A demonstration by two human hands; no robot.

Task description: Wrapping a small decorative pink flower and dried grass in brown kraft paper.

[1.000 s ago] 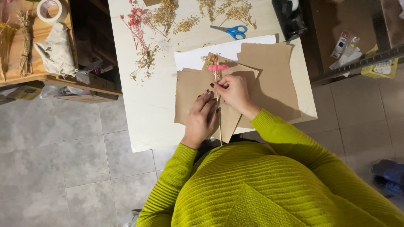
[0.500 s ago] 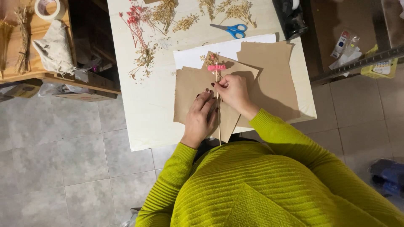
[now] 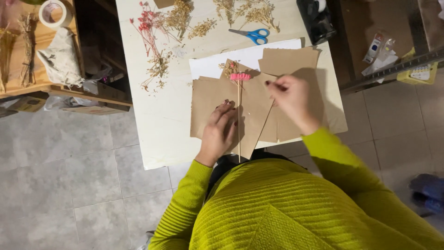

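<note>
My left hand lies flat with fingers spread on a folded brown paper sheet on the white table. A thin stem with a pink flower head and a small beige sprig rests on the paper, just right of that hand. My right hand is to the right of the stem, its fingertips pinching the edge of an overlapping brown paper piece. A white sheet shows from under the brown papers.
Blue-handled scissors, red dried flowers and beige dried sprigs lie at the table's far side. A black object stands at the far right corner. A wooden side table with a tape roll is on the left.
My right hand has left the stem and moved right to the brown paper's edge. The left hand stays on the paper.
</note>
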